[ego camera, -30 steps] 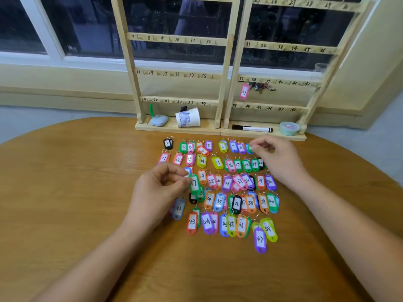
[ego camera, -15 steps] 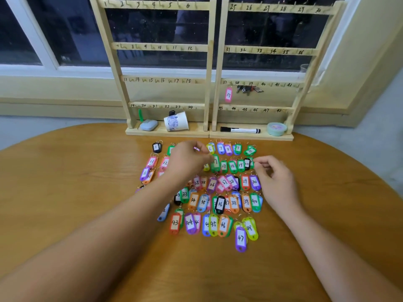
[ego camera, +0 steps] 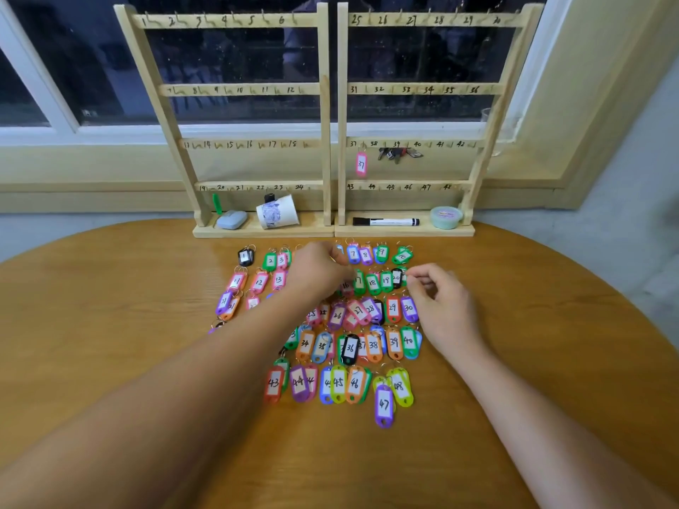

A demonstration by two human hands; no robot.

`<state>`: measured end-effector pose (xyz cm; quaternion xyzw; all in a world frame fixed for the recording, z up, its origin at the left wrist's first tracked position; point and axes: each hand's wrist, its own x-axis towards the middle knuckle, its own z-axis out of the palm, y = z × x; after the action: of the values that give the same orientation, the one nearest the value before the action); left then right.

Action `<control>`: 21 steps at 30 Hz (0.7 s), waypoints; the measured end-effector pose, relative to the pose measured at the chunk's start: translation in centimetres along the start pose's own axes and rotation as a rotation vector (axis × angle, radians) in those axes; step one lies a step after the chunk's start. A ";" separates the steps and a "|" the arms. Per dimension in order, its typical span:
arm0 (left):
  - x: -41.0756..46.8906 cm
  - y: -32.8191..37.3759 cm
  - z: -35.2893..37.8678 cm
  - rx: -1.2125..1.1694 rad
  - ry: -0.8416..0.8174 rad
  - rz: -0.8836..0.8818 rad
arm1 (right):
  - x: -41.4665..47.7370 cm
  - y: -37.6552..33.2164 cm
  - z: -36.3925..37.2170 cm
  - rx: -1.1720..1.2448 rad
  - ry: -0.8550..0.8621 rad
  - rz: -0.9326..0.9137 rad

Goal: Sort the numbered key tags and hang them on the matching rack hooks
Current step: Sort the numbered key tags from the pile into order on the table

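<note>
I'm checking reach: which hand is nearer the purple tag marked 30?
Right. The right hand lies just beside the purple tag marked 30, on its right; the left hand sits farther off, up and left.

Indoor room: wooden table (ego camera: 551,325) beside dark window (ego camera: 92,49).

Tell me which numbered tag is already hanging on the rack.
The pink tag marked 37, on the right rack, third rail down; all other tags lie on the table.
</note>
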<state>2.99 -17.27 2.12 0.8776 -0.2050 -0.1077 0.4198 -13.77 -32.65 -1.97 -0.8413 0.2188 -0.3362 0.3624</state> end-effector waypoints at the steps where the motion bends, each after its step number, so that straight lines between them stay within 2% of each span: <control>1: -0.1 0.0 -0.2 0.004 0.008 0.012 | 0.0 0.0 0.0 -0.001 0.000 0.003; 11: -0.3 -3.1 -6.9 0.037 0.147 0.071 | 0.1 0.2 0.1 -0.006 -0.005 -0.010; 18: 2.1 -8.6 -12.9 0.110 0.286 -0.082 | 0.0 0.0 -0.1 -0.040 0.022 -0.013; 21: 3.5 -10.1 -14.3 0.143 0.292 -0.155 | 0.0 -0.2 0.0 -0.051 0.011 -0.015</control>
<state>14.01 -3.19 3.10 0.9248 -0.0807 0.0035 0.3719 -13.77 -32.54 -1.82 -0.8500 0.2232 -0.3378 0.3371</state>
